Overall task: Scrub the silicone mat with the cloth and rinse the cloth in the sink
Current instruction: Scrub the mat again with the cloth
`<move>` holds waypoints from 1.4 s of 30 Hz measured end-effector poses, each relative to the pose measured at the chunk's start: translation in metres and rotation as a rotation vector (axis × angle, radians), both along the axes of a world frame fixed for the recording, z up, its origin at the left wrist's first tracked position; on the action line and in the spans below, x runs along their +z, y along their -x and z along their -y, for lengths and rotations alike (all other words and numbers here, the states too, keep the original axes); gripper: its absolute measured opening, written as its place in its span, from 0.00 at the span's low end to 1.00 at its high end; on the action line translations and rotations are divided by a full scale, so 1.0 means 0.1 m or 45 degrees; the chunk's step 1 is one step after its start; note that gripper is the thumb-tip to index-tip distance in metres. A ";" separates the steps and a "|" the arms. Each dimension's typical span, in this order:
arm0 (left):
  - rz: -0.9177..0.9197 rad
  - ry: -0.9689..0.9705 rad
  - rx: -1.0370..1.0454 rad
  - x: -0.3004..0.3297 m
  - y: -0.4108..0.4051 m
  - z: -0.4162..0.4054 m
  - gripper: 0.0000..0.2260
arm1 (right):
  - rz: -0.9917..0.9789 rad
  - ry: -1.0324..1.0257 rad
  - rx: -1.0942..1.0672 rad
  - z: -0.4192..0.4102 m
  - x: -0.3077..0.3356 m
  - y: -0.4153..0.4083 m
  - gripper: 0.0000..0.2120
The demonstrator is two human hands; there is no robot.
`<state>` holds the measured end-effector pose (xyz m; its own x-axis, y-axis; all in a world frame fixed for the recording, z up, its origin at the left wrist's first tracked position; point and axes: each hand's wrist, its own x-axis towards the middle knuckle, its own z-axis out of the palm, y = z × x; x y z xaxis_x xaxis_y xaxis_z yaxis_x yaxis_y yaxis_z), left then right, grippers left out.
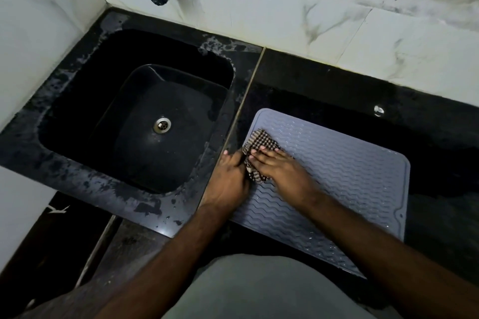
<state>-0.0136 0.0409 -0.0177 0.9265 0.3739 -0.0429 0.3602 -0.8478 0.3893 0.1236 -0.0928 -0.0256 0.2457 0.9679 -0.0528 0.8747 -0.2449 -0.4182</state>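
1. Fingers (261,154) of the right hand (281,171) lie straight, pressing flat on the cloth (260,141).
2. Left hand (228,181) rests at the mat's left edge, fingers curled round the cloth's near side.
3. Checked cloth is bunched on the mat's (344,173) far-left corner.
4. Grey ribbed mat lies flat on the black surface (324,85), long axis running from far-left to near-right, just right of the sink (85,101).
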 end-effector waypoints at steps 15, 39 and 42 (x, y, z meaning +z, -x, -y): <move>-0.174 -0.051 0.205 0.03 -0.16 0.28 0.26 | 0.108 0.138 0.024 0.34 0.16 -0.18 0.32; -0.134 0.079 -0.241 -0.04 -0.55 0.99 0.51 | -0.081 -0.013 -0.183 0.96 0.22 -0.33 0.11; -0.105 0.125 -0.131 -0.07 -0.61 0.98 0.54 | -0.039 0.009 -0.179 1.00 0.24 -0.39 0.13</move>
<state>0.0478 -0.0567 -0.0246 0.9515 0.2675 -0.1521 0.3076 -0.8411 0.4449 0.1622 -0.1927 -0.0015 0.3767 0.9238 -0.0690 0.8187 -0.3668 -0.4418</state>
